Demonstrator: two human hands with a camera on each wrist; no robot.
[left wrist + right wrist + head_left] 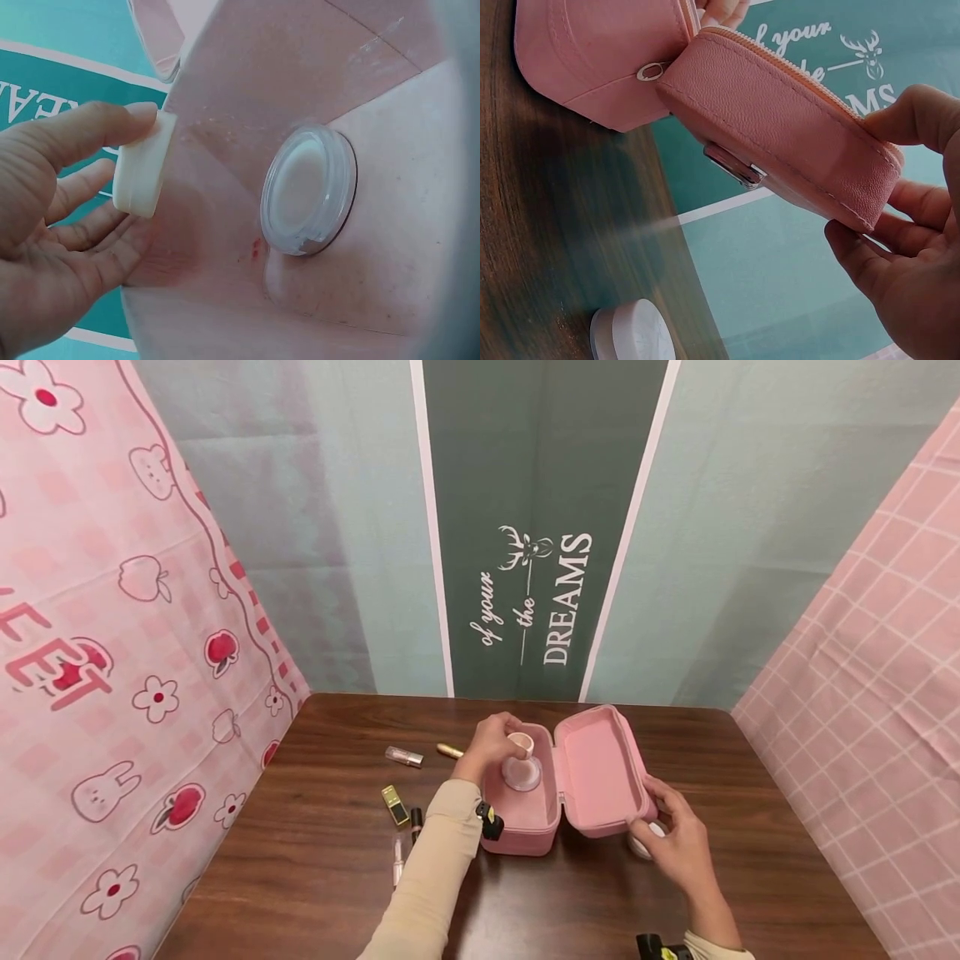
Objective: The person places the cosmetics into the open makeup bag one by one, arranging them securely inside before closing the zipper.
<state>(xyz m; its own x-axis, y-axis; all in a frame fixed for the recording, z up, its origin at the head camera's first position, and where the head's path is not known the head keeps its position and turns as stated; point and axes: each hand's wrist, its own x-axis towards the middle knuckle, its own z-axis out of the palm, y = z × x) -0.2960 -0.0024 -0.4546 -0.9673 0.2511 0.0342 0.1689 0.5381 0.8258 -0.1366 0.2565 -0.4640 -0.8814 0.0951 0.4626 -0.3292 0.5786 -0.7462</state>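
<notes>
A pink zippered cosmetic case (519,842) stands unzipped on the table, its lid (600,768) swung to the right. Above the case's interior, my left hand (491,745) pinches a small round cream-white container (145,166) between thumb and fingers. Below it, on the floor of the case, lies a round compact with a clear rim (307,191). My right hand (682,843) grips the outer edge of the lid, thumb on the zipper side and fingers on the other, as the right wrist view shows. A white-topped round jar (634,331) sits on the table near that hand, partly covered by it in the head view.
Left of the case lie a clear tube with a silver cap (404,757), a gold tube (450,751), a gold-and-black lipstick (395,806), a black tube (416,822) and a clear pinkish tube (398,860). Fabric hangings border the wooden table (315,860).
</notes>
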